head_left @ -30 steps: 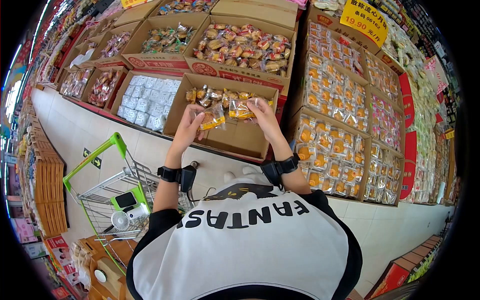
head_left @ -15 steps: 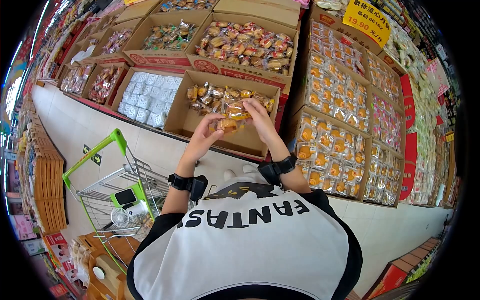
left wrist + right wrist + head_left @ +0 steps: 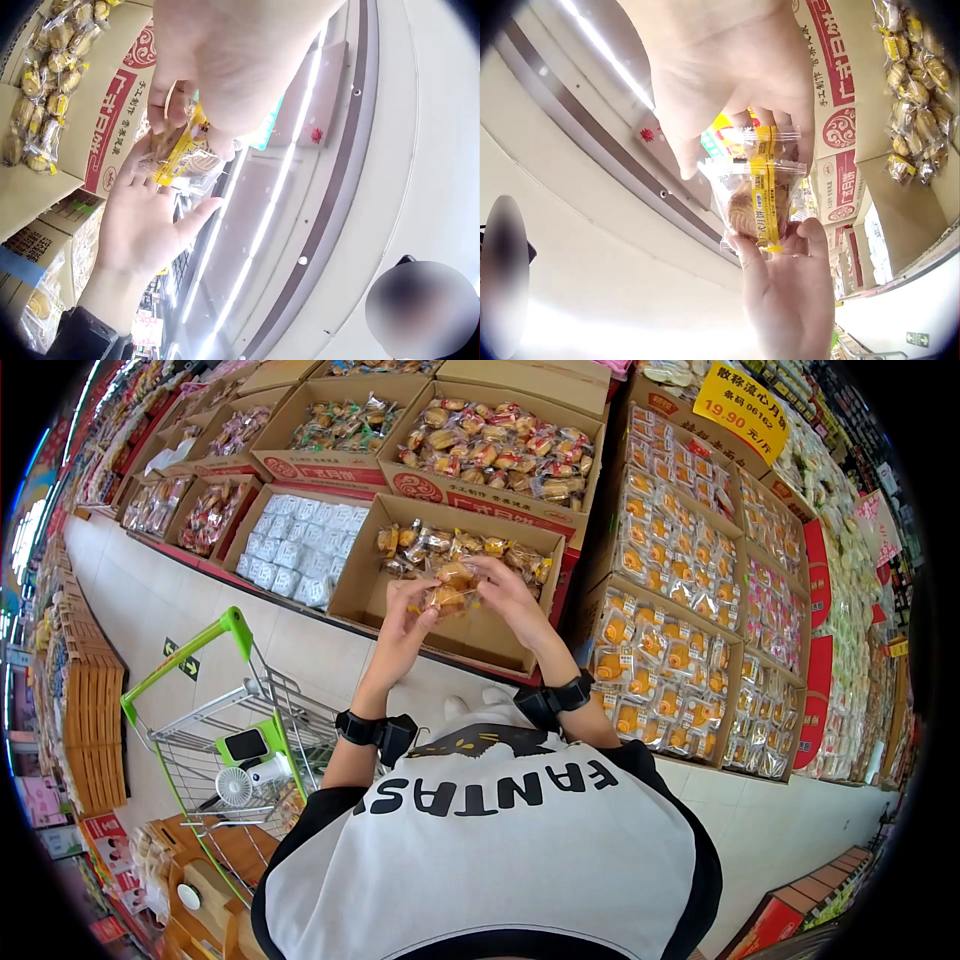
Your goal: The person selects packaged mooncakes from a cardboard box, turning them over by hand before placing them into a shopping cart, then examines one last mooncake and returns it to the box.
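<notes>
My left hand [image 3: 400,630] pinches a clear-wrapped pastry [image 3: 446,598] over the near part of an open cardboard box [image 3: 350,585]. A second wrapped pastry [image 3: 456,574] sits against it, at the fingertips of my right hand [image 3: 512,608]. In the right wrist view, the left hand [image 3: 787,289] has its thumb and fingers on a packet [image 3: 759,206] with a yellow band. Fingers of the right hand [image 3: 727,82] curl behind the packets, its thumb standing apart. The left wrist view shows the right palm [image 3: 146,225] beneath a packet [image 3: 184,161] that the left hand [image 3: 225,67] grips.
Loose wrapped pastries [image 3: 420,545] lie at the box's back. White packets [image 3: 290,550] fill a box to the left, and trays of orange-centred packets [image 3: 660,650] stand on the right. A shopping cart [image 3: 235,630] with a small fan [image 3: 234,787] is at the lower left.
The hands have come closer together since a second ago, when each held its packet apart. The two packets now meet between them, and the left hand sits slightly lower than at first.
</notes>
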A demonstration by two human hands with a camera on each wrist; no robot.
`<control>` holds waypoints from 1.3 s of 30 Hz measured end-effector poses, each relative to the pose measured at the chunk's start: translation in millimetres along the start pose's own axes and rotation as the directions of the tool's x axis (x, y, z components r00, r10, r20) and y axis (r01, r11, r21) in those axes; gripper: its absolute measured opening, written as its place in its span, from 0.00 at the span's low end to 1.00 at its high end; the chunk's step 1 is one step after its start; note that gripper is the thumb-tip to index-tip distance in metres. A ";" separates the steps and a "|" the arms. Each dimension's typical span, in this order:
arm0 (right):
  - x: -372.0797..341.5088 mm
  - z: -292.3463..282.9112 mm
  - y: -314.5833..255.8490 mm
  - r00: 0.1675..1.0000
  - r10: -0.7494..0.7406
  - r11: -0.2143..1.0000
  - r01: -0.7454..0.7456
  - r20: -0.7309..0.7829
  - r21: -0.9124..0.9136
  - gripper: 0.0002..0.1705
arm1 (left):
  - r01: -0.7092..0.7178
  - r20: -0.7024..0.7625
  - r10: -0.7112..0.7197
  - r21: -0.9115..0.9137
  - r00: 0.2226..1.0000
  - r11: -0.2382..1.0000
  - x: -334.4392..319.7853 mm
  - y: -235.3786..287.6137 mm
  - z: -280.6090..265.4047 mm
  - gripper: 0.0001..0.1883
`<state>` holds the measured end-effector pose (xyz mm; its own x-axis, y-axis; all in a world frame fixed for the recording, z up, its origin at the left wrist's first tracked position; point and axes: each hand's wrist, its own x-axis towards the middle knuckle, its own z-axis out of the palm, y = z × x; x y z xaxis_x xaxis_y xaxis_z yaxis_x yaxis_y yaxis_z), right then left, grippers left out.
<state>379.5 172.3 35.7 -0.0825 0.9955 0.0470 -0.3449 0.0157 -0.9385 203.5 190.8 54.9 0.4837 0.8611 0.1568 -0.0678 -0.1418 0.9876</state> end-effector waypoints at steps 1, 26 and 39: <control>-0.1 2.5 -1.5 0.994 -0.095 0.993 0.098 0.049 -0.070 0.22 | 0.001 -0.001 -0.001 -0.001 1.000 1.000 0.0 -1.4 1.6 0.15; -0.3 12.4 1.2 0.985 -0.166 0.949 0.171 0.043 -0.264 0.33 | 0.039 -0.088 -0.007 0.367 0.996 0.929 -2.4 -9.7 -18.5 0.32; 1.3 37.1 -14.5 0.961 -0.150 0.948 0.206 0.231 -0.244 0.34 | 0.017 0.009 -0.018 0.079 1.000 0.997 -19.8 12.8 -30.4 0.33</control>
<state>349.8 169.9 62.0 -0.2439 0.9329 0.2650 -0.1162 0.2431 -0.9630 166.5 186.8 64.7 0.4927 0.8591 0.1386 0.0095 -0.1646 0.9863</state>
